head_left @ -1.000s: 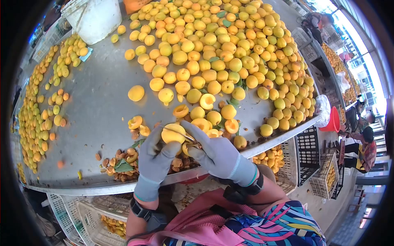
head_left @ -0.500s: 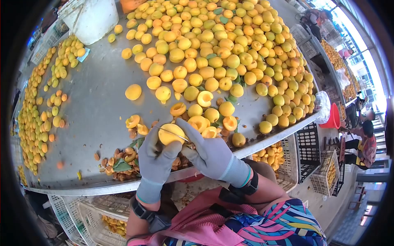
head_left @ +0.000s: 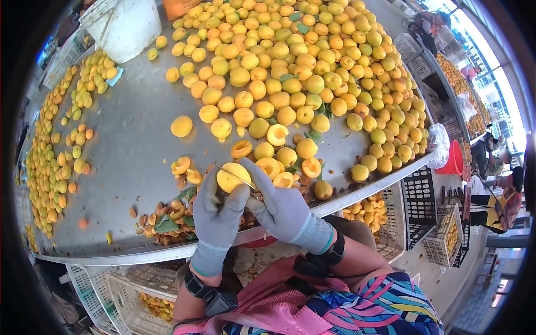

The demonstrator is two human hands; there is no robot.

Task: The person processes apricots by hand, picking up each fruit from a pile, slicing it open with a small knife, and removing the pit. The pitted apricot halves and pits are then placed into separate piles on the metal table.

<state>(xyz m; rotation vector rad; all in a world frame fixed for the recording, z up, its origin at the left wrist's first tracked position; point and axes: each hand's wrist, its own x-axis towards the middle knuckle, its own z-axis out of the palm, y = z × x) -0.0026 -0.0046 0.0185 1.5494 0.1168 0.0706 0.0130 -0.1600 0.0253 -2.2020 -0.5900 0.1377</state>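
Observation:
Both hands wear grey gloves at the table's near edge. Between the fingers and thumb of my left hand (head_left: 219, 209) is a yellow apricot (head_left: 233, 177). My right hand (head_left: 279, 209) pinches a thin metal tool (head_left: 245, 182) that lies across the fruit; its grip end is mostly hidden by the fingers. Halved apricots (head_left: 269, 167) lie just beyond my right hand. A heap of pits and scraps (head_left: 167, 222) with green leaves sits left of my left hand.
A large apricot pile (head_left: 290, 61) covers the far and right side of the metal table (head_left: 134, 139). More fruit (head_left: 42, 162) lies left. A white bucket (head_left: 125, 33) stands at the back. Crates (head_left: 419, 206) and a red basin (head_left: 453, 159) are right. A person (head_left: 505, 204) is at far right.
My left hand has shifted slightly right, and the apricot has turned a little between the fingers. At far right, the other person has moved slightly.

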